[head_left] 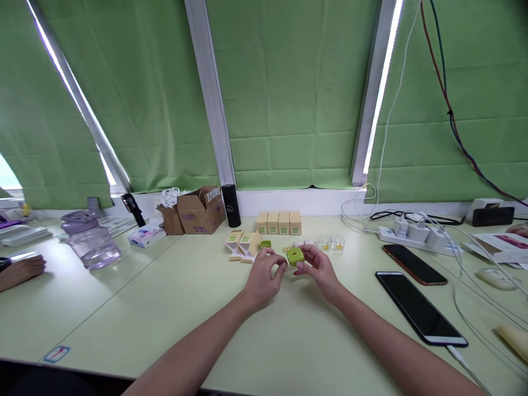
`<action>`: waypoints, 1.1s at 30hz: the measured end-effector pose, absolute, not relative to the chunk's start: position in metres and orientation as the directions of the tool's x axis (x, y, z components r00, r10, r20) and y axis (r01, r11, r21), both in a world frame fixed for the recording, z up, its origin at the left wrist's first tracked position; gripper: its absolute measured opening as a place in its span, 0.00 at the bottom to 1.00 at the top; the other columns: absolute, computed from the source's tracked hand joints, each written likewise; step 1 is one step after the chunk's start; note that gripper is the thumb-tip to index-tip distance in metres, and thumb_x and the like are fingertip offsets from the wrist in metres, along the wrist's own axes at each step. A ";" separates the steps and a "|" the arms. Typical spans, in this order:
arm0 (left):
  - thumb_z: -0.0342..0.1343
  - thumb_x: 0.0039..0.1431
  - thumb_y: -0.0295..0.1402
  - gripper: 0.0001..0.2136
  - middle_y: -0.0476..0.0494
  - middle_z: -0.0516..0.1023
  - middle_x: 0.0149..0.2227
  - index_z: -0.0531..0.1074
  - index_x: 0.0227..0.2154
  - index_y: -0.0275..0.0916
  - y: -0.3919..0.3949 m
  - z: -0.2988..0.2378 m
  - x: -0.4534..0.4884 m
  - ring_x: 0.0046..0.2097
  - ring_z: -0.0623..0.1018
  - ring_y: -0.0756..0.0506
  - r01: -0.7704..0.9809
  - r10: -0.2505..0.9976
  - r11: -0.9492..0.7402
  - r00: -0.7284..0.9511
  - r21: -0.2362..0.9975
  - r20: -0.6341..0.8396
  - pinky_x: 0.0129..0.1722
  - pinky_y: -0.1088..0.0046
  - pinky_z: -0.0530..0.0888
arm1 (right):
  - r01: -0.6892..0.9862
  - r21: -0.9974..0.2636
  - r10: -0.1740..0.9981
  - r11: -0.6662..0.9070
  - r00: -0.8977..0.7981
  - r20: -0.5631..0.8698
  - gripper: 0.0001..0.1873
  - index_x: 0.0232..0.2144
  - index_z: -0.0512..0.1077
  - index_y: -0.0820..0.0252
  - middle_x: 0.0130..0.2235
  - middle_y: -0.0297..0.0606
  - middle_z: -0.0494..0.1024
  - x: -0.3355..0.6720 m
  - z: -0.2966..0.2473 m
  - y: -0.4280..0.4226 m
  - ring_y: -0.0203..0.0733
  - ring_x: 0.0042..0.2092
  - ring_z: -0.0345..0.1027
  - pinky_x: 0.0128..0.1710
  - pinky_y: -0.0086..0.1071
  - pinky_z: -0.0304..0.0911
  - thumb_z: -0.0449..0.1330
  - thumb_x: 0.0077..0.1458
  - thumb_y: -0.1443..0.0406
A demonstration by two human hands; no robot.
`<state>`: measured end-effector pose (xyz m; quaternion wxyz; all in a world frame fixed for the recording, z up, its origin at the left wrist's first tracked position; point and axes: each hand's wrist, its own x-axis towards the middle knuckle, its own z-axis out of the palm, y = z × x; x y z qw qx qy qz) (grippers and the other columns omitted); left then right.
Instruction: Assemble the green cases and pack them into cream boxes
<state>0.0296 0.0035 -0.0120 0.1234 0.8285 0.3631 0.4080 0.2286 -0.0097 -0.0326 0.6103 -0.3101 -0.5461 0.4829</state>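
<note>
Right hand is clamped on the small green case, which I see held just over the table. At the case's 9 o'clock, my left hand has fingertips drawn together, touching its edge. Four tan boxes stand at 12 o'clock, a black phone at 4 o'clock

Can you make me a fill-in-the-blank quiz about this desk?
1. The small object between the left hand and the right hand is ___ in colour.
2. The row of beige boxes holds ___ boxes.
3. The dark phones lying flat on the table number ___.
4. The black flask stands beside an open box made of ___.
Missing words: green, four, two, cardboard.
</note>
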 end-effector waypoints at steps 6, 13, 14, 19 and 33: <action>0.58 0.62 0.27 0.09 0.39 0.77 0.44 0.71 0.45 0.42 0.002 -0.015 0.030 0.56 0.68 0.36 0.524 0.610 -0.761 0.379 0.383 0.696 0.53 0.54 0.72 | -0.316 -0.906 0.946 0.280 -0.067 0.316 0.27 0.44 0.74 0.55 0.43 0.41 0.80 0.230 -0.032 -0.010 0.48 0.46 0.73 0.35 0.39 0.77 0.77 0.43 0.57; 0.54 0.62 0.21 0.25 0.37 0.74 0.58 0.63 0.61 0.45 -0.004 -0.012 0.032 0.60 0.64 0.34 0.501 0.509 -0.828 0.482 0.252 0.714 0.59 0.48 0.69 | -0.249 -0.927 0.946 0.280 -0.093 0.311 0.24 0.41 0.75 0.56 0.42 0.40 0.79 0.228 -0.037 -0.007 0.48 0.44 0.72 0.31 0.35 0.76 0.75 0.42 0.58; 0.53 0.62 0.20 0.26 0.37 0.73 0.58 0.64 0.61 0.45 -0.004 -0.011 0.033 0.60 0.64 0.34 0.497 0.497 -0.835 0.501 0.235 0.709 0.59 0.48 0.69 | -0.244 -0.928 0.945 0.280 -0.097 0.311 0.24 0.41 0.76 0.56 0.42 0.40 0.78 0.227 -0.037 -0.007 0.48 0.44 0.72 0.31 0.35 0.75 0.75 0.42 0.57; 0.51 0.63 0.20 0.28 0.38 0.70 0.62 0.64 0.64 0.47 -0.007 -0.011 0.033 0.62 0.63 0.34 0.512 0.503 -0.833 0.539 0.211 0.676 0.61 0.46 0.68 | -0.225 -0.928 0.937 0.297 -0.116 0.328 0.22 0.42 0.76 0.57 0.42 0.40 0.78 0.226 -0.038 -0.008 0.47 0.44 0.72 0.30 0.33 0.74 0.74 0.46 0.56; 0.63 0.56 0.26 0.21 0.40 0.74 0.53 0.73 0.53 0.46 0.012 -0.018 0.032 0.58 0.70 0.37 0.403 0.780 -0.622 0.242 0.671 0.577 0.58 0.54 0.70 | 0.122 -0.939 0.940 0.320 0.083 0.331 0.19 0.44 0.74 0.57 0.39 0.41 0.78 0.234 -0.052 0.002 0.47 0.41 0.71 0.28 0.33 0.66 0.62 0.58 0.50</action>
